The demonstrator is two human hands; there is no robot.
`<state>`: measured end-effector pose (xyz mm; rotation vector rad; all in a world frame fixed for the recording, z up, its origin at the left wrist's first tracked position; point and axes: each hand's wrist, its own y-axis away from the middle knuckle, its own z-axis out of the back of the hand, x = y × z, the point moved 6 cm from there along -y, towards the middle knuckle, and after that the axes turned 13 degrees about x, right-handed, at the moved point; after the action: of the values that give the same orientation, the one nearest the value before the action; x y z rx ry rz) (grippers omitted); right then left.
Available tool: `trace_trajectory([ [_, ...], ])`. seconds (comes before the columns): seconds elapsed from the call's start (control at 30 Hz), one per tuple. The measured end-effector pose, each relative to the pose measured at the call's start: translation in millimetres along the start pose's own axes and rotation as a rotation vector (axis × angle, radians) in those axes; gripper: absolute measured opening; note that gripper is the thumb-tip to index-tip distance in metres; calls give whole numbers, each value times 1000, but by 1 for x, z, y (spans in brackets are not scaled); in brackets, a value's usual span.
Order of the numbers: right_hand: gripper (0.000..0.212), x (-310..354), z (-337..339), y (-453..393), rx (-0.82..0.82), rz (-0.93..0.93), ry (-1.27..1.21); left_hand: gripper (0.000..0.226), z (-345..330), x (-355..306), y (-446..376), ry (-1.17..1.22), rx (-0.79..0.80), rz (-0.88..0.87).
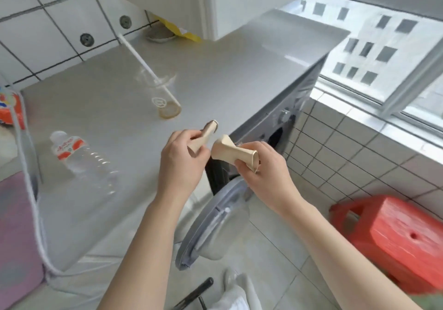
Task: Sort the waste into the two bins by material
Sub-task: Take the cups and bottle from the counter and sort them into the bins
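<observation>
While both hands hang over the counter's front edge, the left hand [182, 158] grips a squashed tan paper tube [203, 137] and the right hand [261, 166] grips a second crushed tan paper tube [233, 152]; the two pieces nearly meet between the hands. Beyond the left hand, the grey countertop [227, 70] lies open up to a clear plastic cup [165, 99] lying on its side with a white straw [141, 58]. Left of the left hand lies a clear plastic bottle [81, 158] with a red and white label, its writing too blurred to read. Below the hands a washing machine door [215, 221] stands open. Right of the right arm sits a red plastic stool [395, 240] on the tiled floor.
</observation>
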<state>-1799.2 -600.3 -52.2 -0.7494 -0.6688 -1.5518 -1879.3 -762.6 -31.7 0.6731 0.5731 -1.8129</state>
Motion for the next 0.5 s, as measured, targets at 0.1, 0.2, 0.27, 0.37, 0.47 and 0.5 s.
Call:
trace_trajectory([
  [0.1, 10, -32, 30, 47, -66, -85, -1, 29, -42, -34, 27, 125, 38, -31],
  [0.2, 11, -75, 62, 110, -126, -197, -20, 29, -94, -66, 62, 213, 130, -26],
  [0.27, 13, -101, 79, 153, -157, -273, -42, 29, -126, -83, 85, 234, 195, -25],
  [0.37, 15, -151, 105, 236, -222, -389, -81, 33, -191, -110, 129, 230, 320, 3],
  [0.47, 17, -200, 127, 318, -283, -509, -130, 42, -252, -139, 176, 238, 391, 52],
  [0.5, 17, -216, 134, 343, -300, -553, -141, 43, -273, -149, 192, 235, 416, 58],
])
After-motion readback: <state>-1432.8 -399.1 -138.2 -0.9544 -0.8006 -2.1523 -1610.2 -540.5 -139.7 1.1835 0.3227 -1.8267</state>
